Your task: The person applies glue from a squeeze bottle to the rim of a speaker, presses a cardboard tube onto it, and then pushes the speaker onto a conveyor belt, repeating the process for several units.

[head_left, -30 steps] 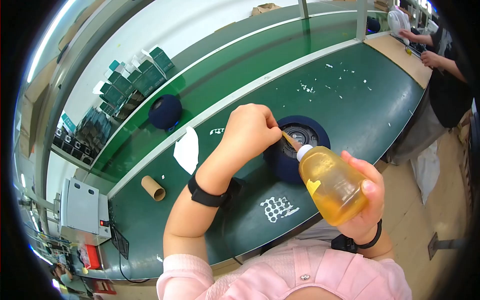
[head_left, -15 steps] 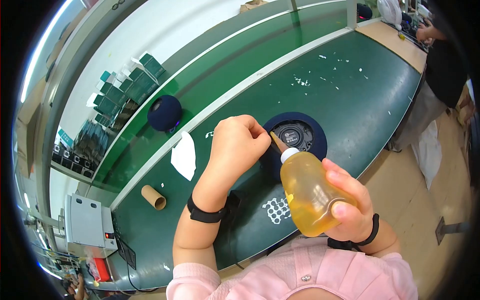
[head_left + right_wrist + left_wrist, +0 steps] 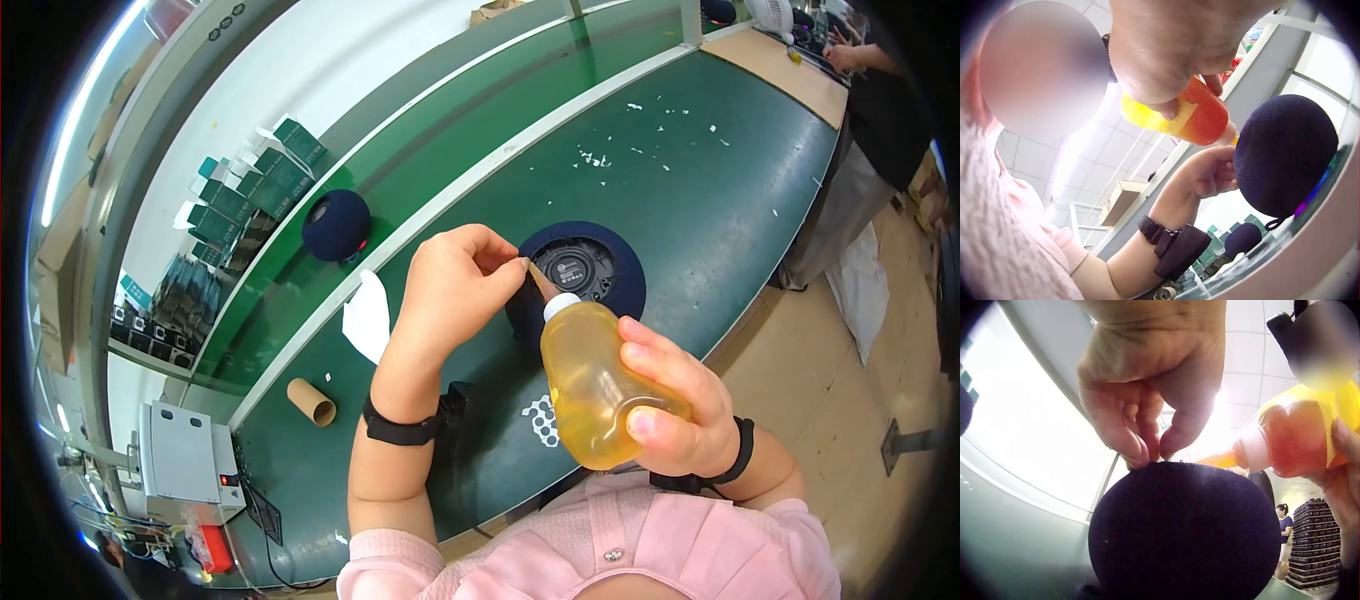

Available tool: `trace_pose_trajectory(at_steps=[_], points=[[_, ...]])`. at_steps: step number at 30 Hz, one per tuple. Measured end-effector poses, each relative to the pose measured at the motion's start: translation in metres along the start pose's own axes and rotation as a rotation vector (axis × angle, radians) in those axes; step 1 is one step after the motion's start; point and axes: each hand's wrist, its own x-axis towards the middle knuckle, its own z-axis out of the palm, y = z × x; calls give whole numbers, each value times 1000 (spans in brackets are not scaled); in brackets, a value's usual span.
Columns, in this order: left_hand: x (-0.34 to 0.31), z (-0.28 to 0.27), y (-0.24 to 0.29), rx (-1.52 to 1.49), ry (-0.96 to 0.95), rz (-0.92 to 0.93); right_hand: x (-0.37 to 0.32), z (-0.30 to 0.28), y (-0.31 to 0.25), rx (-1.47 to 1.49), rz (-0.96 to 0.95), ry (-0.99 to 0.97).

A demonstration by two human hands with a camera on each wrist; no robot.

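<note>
A dark blue, fabric-covered round speaker (image 3: 628,285) stands on the green bench, its open top showing black inner parts. At the left rim of that opening, my left hand (image 3: 455,285) has thumb and fingertips drawn together in a pinch. The left wrist view shows those fingertips (image 3: 1138,455) right at the speaker's upper edge; whether they hold anything small there I cannot tell. My right hand (image 3: 690,410) grips a squeeze bottle (image 3: 600,385) of amber liquid, tilted, with a white collar. Its tapered nozzle (image 3: 542,282) reaches the rim beside the left fingertips.
On the bench (image 3: 700,200) lie a cardboard tube (image 3: 311,402), white backing paper (image 3: 367,318), a perforated white sheet (image 3: 542,420) and scattered scraps. Another round speaker (image 3: 336,226) sits beyond the rail, near green boxes (image 3: 255,180). A grey machine (image 3: 185,460) stands left; another person works far right.
Both hands and the nozzle have shifted slightly left along the speaker's rim. The head view has moved a little. The far speaker's light has turned from blue to pink-red.
</note>
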Motion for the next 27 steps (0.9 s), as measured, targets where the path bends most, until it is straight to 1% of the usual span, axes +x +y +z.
trace_pose_trajectory(at_steps=[1,3,4,6,7,9,10,12,13,15,16,17,19,20,22,23,27], points=[[3,0,2,1,0,1,-1,0,0,-17,-5,-5],[11,-1,9,152,-68,126,0,0,0,-19,-11,-8],[17,-1,9,153,-63,121,0,1,0,-21,-18,-13],[28,0,12,283,-170,244,-1,1,0,-14,-16,-19],[32,-1,13,284,-165,243,-1,1,0,-15,-12,-22],[37,-1,17,358,-239,272,-1,1,1,-20,-24,-18],[36,1,19,358,-238,272,-1,1,1,-25,-30,-14],[35,3,23,476,-225,300,0,2,2,-24,-47,-16],[35,2,21,479,-227,299,1,3,3,-24,-61,-20],[38,-1,15,341,-211,228,0,3,2,-23,-66,-8],[40,-6,11,255,-259,156,-1,3,2,-25,-71,4],[40,-7,7,259,-261,159,-2,3,3,-27,-71,9],[40,-7,-4,32,-194,89,-5,1,5,24,-28,33],[41,-7,-7,-8,-215,73,-5,2,5,21,-30,35],[40,-8,-5,-37,-216,47,-5,3,4,42,23,96],[39,-9,-5,-66,-214,16,-4,2,4,41,22,95],[36,-9,-5,-47,-205,36,-2,0,3,26,50,87]])
